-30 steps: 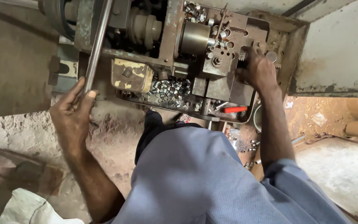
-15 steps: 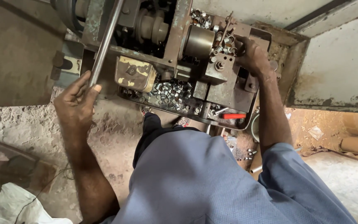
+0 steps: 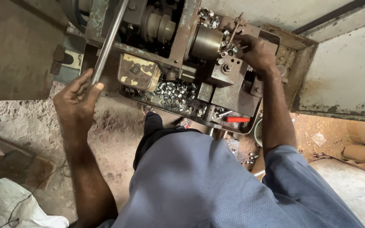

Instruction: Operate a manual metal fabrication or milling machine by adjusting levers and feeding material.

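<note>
My left hand (image 3: pixel 77 98) grips the lower end of a long steel lever bar (image 3: pixel 108 42) that runs up over the old machine (image 3: pixel 178 46). My right hand (image 3: pixel 253 51) rests on the machine's right side, fingers closed around a small metal part by the round steel drum (image 3: pixel 206 42); what the fingers pinch is too small to tell. Below the drum, a tray (image 3: pixel 208 119) holds several small shiny metal pieces (image 3: pixel 175 90). A red-handled tool (image 3: pixel 237 119) lies at the tray's right end.
A yellowish worn cover (image 3: pixel 137 72) sits on the machine's front. Dusty concrete floor (image 3: pixel 26 118) lies at left, with a white sack (image 3: pixel 9 202) in the lower left corner. Cardboard tubes (image 3: pixel 362 150) lie at right beside a grey metal panel (image 3: pixel 347 71).
My left hand has slid a little up along the lever bar. My right hand stays on the same spot of the machine. The view has shifted slightly.
</note>
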